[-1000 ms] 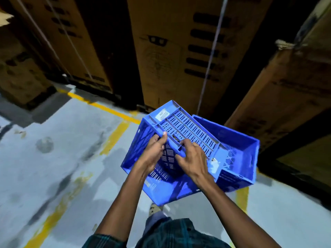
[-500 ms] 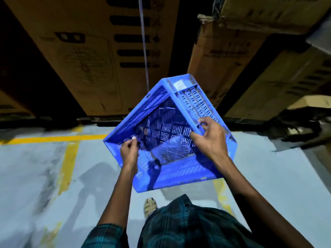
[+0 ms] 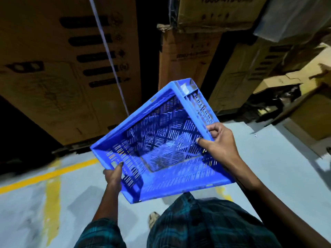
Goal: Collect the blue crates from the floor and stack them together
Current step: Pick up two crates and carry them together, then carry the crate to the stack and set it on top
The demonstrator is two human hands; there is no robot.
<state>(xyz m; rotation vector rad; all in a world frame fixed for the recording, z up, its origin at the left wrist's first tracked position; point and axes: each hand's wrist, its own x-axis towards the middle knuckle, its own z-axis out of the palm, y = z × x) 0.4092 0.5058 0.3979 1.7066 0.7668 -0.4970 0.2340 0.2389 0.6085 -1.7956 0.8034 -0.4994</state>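
The blue crate [image 3: 161,140] is in the centre of the frame, held in the air above the grey floor [image 3: 277,158] and tilted, so that its open side faces the camera. Its walls and bottom are full of thin slots, and the rim is thick and smooth. On its top corner there is a small pale sticker [image 3: 184,88], but the writing on it is too blurred to read. The left hand [image 3: 113,174] is closed on the lower left rim, with the thumb on the inside wall. The right hand [image 3: 219,140] is closed on the right rim, the fingers curled over its edge. Yellow lines [image 3: 50,174] cross the floor in the lower left of the frame. Behind, tall cardboard boxes [image 3: 53,68] fill the upper part; they carry dark printed bars and small symbols, and the text on them is not readable. A pale strap [image 3: 109,58] runs down the left box.
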